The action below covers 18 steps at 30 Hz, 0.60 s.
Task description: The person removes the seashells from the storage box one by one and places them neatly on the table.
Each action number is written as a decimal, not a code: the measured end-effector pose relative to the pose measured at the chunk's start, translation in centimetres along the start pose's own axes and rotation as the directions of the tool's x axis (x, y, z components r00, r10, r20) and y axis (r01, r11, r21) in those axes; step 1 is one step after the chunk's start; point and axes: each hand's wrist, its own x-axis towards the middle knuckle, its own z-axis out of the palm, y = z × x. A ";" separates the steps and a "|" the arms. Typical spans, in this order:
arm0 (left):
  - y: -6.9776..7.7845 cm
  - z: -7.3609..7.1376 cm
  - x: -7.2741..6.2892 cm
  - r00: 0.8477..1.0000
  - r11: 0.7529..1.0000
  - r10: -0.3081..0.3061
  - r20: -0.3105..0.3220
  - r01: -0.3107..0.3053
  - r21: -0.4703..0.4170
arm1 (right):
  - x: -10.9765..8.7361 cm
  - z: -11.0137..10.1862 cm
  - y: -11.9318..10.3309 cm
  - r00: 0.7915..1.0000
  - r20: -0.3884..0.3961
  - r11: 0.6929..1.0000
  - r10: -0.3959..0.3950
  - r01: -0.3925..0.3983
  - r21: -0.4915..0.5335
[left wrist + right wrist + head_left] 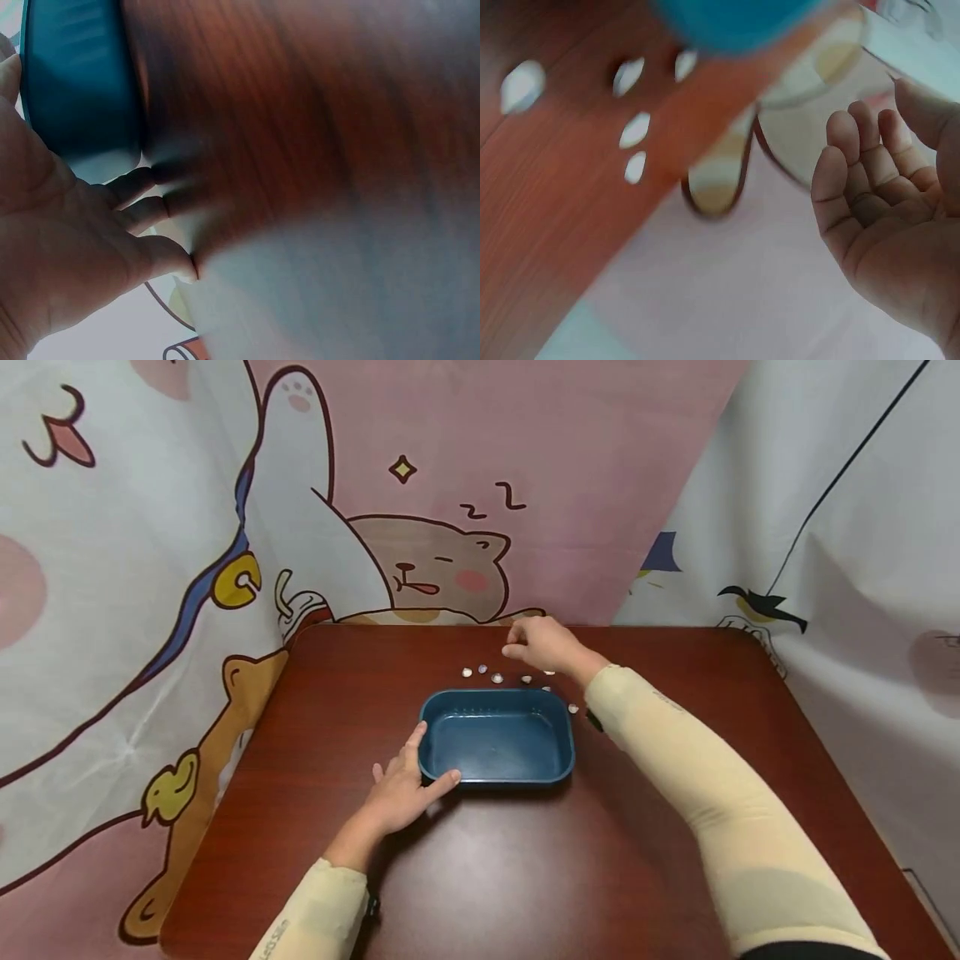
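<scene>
A dark blue rectangular plastic tray (495, 739) stands on the table, its inside bare. My left hand (401, 789) rests at its near left corner, thumb on the near rim and index finger along the left side. In the left wrist view the other fingers (139, 214) spread towards the tabletop. Behind the tray lie several small, shiny whitish pieces (497, 678), too small to name surely. Above and behind them hovers my right hand (546, 643). Its fingers (844, 139) are loosely bent, with nothing visible in the palm in the right wrist view.
The reddish-brown wooden table (315, 735) ends at a far edge just behind the right hand. Cartoon-printed cloth (592, 468) hangs behind it and at both sides. One whitish piece (573, 708) lies close to the tray's right side.
</scene>
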 end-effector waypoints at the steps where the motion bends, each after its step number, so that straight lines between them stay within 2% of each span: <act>1: 0.0 0.0 0.0 1.000 1.000 0.002 0.000 -0.002 -0.002 | -1.2 -1.0 0.8 1.000 -0.027 1.000 0.006 -0.006 0.028; 4: -0.2 -0.2 0.0 1.000 1.000 0.006 0.006 -0.006 0.007 | -5.3 -3.1 4.2 0.994 -0.077 0.991 0.080 -0.071 0.111; 7: -0.2 -0.3 -0.1 1.000 1.000 0.007 0.016 -0.007 0.019 | -9.5 -3.9 8.5 0.980 -0.095 0.976 0.174 -0.159 0.146; 10: -0.5 -0.6 -0.2 1.000 1.000 0.004 0.024 -0.005 0.029 | -12.9 -3.8 12.0 0.965 -0.065 0.952 0.254 -0.238 0.194; 12: -0.5 -0.7 -0.2 1.000 1.000 0.005 0.028 -0.005 0.022 | -14.5 -3.6 13.7 0.961 -0.031 0.934 0.275 -0.259 0.244; 16: -0.1 -0.6 -0.2 0.999 1.000 0.013 0.032 -0.013 0.000 | -16.2 -3.4 16.2 0.952 0.044 0.863 0.303 -0.294 0.411; 18: 0.3 -0.4 -0.1 0.999 1.000 0.021 0.036 -0.020 -0.010 | -16.5 -3.6 17.2 0.947 0.057 0.797 0.315 -0.297 0.525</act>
